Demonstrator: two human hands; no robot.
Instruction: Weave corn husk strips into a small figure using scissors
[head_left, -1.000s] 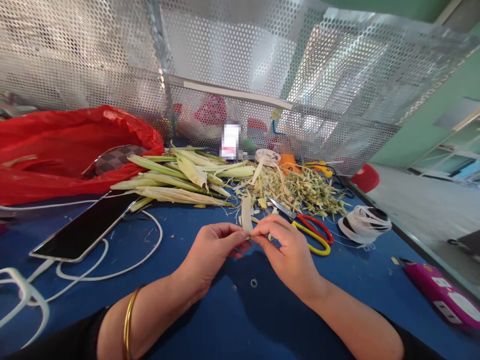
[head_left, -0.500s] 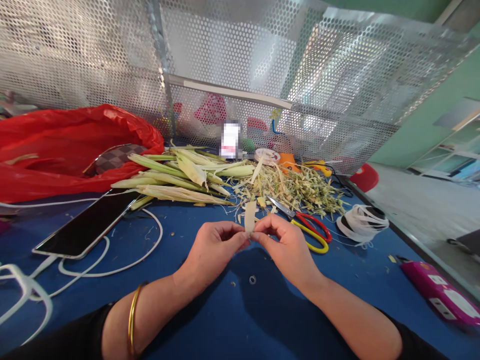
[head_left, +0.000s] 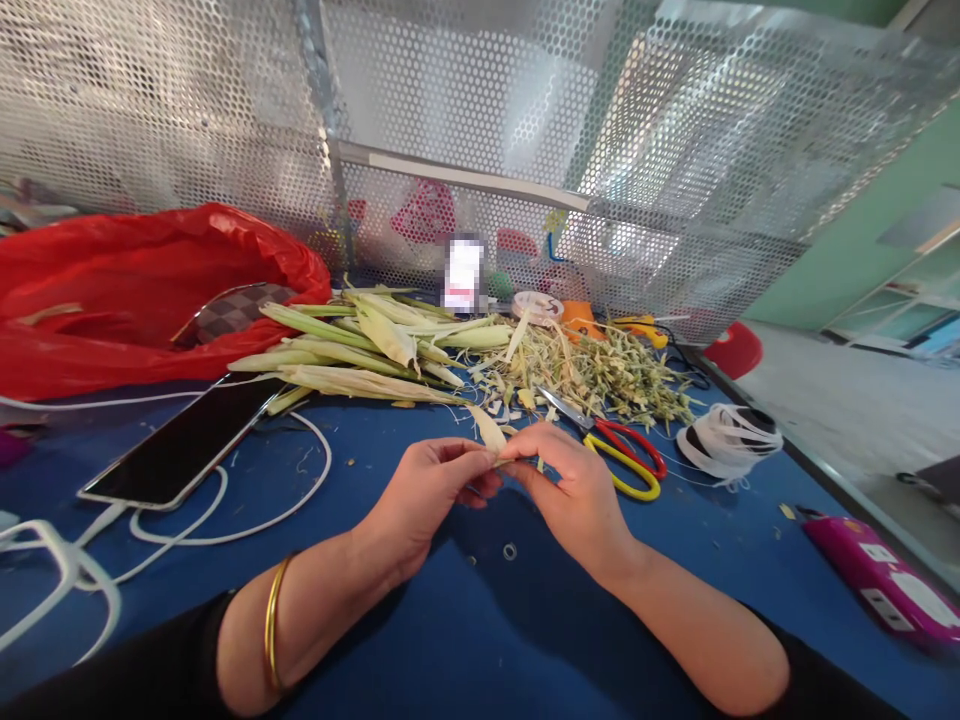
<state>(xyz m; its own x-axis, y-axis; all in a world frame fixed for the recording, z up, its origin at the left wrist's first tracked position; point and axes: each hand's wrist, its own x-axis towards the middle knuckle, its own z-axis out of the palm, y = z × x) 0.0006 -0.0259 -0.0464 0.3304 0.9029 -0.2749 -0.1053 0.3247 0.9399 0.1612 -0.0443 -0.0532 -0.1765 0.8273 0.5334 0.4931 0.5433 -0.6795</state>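
Note:
My left hand (head_left: 424,495) and my right hand (head_left: 571,490) meet above the blue table (head_left: 480,620), both pinching a short pale strip of husk (head_left: 489,432) between thumb and fingers. The strip sticks out from the fingertips, leaning up and to the left. A gold bangle (head_left: 271,625) sits on my left wrist. Just beyond my right hand lie scissors (head_left: 615,455) with red and yellow handles, blades toward the husk scraps.
A pile of long green-white stalks (head_left: 352,350) and a heap of cut husk scraps (head_left: 600,375) lie behind the hands. A phone (head_left: 184,440) with white cable lies left, a red plastic bag (head_left: 112,290) behind it, white tape roll (head_left: 727,440) and pink case (head_left: 885,590) right. Perforated metal panels (head_left: 525,150) close the back.
The strip stood upright between my fingertips earlier; now it is tilted down to the left and less of it shows. Both hands have stayed in nearly the same spot.

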